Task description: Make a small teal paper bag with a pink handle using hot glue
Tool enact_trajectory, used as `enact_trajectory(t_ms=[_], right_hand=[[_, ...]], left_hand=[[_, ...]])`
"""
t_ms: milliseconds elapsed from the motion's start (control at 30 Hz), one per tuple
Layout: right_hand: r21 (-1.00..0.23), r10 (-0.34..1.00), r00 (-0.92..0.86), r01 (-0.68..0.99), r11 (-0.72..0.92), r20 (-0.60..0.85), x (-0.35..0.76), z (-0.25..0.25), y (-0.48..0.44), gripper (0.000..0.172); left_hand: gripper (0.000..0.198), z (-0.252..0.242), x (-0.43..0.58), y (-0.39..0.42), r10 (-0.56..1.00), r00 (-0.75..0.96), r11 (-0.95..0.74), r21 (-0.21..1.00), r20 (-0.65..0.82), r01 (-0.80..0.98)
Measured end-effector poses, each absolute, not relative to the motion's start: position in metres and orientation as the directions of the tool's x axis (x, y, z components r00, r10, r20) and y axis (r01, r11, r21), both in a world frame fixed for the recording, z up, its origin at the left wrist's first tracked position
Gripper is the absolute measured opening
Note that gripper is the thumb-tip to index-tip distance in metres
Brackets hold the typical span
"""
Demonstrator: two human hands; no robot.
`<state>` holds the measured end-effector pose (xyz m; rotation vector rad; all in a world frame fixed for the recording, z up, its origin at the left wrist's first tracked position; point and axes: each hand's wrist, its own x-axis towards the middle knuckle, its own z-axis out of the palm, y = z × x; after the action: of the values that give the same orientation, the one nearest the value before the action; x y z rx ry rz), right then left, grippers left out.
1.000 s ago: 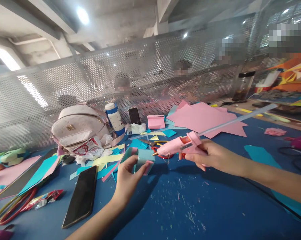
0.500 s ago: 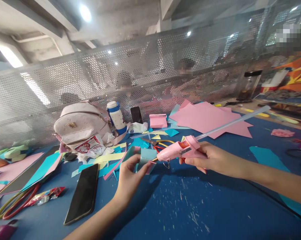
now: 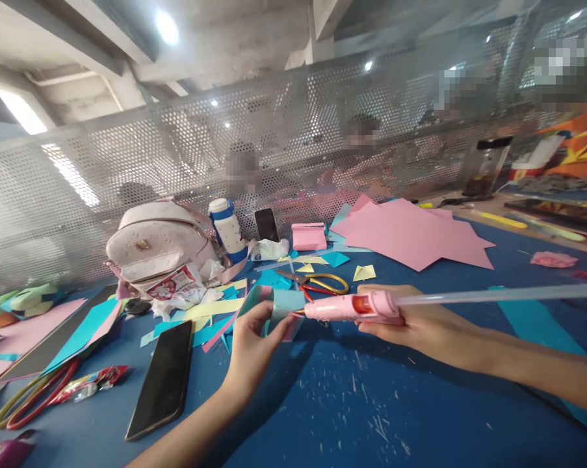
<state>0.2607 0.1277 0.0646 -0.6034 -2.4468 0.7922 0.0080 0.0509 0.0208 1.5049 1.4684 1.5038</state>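
Note:
Between the thumb and fingers of my left hand (image 3: 254, 344) is a folded piece of light blue and pink paper (image 3: 288, 302). My right hand (image 3: 405, 322) is wrapped round a pink hot glue gun (image 3: 342, 308), with a long clear glue stick (image 3: 488, 294) jutting out of its back. The gun's nozzle meets the paper's right edge, close to my left fingertips. Just behind the gun lie scissors (image 3: 329, 284) with yellow and red handles. My palm hides most of the gun's grip.
A black phone (image 3: 161, 380) lies left of my left arm. Behind it are blue and yellow paper scraps (image 3: 215, 309), a pale backpack (image 3: 161, 237) and a bottle (image 3: 226, 231). Pink sheets (image 3: 415, 231) lie at the back, before a perforated metal screen (image 3: 293, 149).
My right hand has turned the glue gun, so its glue stick has swung down and toward the right. The nozzle stays at the paper, and my left hand has barely moved.

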Motion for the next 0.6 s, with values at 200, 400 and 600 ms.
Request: enact_trajectory(t_ms=[200, 400, 600], right_hand=[[-0.636, 0.546, -0.78, 0.259, 0.727, 0.307, 0.2614, 0.0675, 0.1239, 0.031], [-0.629, 0.553, -0.777, 0.274, 0.728, 0.301, 0.2621, 0.067, 0.1258, 0.031], [-0.618, 0.56, -0.773, 0.292, 0.73, 0.298, 0.2633, 0.063, 0.127, 0.027]], left_hand=[[0.016, 0.0208, 0.0092, 0.05, 0.923, -0.215, -0.248, 0.92, 0.319, 0.302], [0.017, 0.0209, 0.0097, 0.0496, 0.919, -0.219, -0.257, 0.921, 0.327, 0.294], [0.017, 0.0207, 0.0097, 0.0505, 0.919, -0.219, -0.257, 0.919, 0.328, 0.298]])
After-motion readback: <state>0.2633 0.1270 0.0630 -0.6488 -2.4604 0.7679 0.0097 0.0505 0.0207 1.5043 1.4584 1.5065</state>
